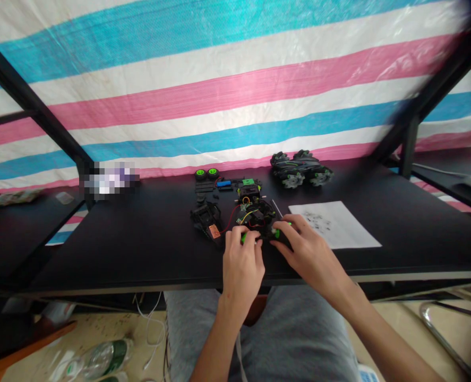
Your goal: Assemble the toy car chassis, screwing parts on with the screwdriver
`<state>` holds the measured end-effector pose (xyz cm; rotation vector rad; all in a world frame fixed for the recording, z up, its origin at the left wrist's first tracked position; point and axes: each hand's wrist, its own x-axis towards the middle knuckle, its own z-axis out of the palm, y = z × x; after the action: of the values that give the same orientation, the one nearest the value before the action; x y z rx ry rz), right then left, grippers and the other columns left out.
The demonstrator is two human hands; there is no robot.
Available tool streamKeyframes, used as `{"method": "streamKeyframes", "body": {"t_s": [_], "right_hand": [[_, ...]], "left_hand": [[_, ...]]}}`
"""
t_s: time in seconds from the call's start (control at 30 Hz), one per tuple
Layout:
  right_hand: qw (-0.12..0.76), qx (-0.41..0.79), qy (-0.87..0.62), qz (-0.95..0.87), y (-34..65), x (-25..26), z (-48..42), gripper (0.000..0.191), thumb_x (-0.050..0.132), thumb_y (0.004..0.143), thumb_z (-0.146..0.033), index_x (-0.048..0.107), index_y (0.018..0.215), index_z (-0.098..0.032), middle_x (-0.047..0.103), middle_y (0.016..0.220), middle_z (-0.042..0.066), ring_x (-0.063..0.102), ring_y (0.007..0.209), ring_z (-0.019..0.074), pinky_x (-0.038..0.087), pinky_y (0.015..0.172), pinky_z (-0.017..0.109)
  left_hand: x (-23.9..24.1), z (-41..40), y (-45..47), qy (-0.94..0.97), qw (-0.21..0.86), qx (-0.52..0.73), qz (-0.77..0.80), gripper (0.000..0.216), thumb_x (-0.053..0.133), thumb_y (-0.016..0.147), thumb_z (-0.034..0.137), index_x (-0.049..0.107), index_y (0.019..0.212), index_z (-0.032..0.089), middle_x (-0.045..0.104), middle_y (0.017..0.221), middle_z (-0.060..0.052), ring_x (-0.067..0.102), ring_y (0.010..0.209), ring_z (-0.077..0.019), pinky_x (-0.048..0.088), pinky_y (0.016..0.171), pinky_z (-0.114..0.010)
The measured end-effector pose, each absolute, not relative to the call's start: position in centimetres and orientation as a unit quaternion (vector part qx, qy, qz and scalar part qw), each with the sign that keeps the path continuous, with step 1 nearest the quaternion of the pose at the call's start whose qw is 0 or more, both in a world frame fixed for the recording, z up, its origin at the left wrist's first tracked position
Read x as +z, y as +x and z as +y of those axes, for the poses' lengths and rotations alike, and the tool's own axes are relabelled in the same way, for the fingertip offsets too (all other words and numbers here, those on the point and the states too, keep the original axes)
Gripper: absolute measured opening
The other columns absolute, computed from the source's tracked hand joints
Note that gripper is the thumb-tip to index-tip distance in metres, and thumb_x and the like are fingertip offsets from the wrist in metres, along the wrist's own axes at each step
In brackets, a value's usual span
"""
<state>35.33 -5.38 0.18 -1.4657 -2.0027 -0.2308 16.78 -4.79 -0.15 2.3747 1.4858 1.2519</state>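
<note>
A partly taken-apart toy car chassis (250, 209) with black frame, green parts and red and yellow wires lies on the black table (147, 239). My left hand (241, 262) has its fingers curled on the chassis's near end by a green part (245, 236). My right hand (305, 249) grips the near right side, fingers pinched round a black and green piece (277, 232). A black sub-assembly with a small orange board (208, 220) sits just left of the chassis, joined by a red wire.
Behind the chassis lie two green-hubbed wheels (206, 173), a blue battery (223, 183) and small black parts. Several black mecanum wheels (301, 168) are piled at the back right. A printed sheet (334, 225) lies to the right. Plastic bottles (100, 358) lie on the floor.
</note>
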Motion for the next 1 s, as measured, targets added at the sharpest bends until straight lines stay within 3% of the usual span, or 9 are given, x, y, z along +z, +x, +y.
{"method": "streamKeyframes", "body": {"t_s": [0.43,1.0], "right_hand": [[0.27,-0.133,-0.576,-0.76,34.1,0.4,-5.9,0.031,0.07,0.103,-0.021,0.073,0.134,-0.017,0.07,0.135,0.022,0.072,0.118,0.0383,0.068,0.096,0.054],[0.37,-0.09,-0.621,-0.685,30.4,0.1,-6.4,0.021,0.069,0.1,-0.014,0.085,0.113,-0.02,0.061,0.141,0.022,0.061,0.122,0.0378,0.064,0.101,0.055]], "left_hand": [[-0.3,-4.7,16.7,0.773,0.024,0.41,0.484,0.02,0.069,0.103,0.006,0.07,0.115,0.021,0.07,0.117,-0.009,0.07,0.107,-0.0279,0.066,0.095,-0.045],[-0.4,-4.7,16.5,0.768,0.049,0.421,0.48,0.019,0.068,0.105,0.005,0.072,0.115,0.021,0.071,0.119,-0.009,0.071,0.112,-0.0282,0.067,0.099,-0.046]]}}
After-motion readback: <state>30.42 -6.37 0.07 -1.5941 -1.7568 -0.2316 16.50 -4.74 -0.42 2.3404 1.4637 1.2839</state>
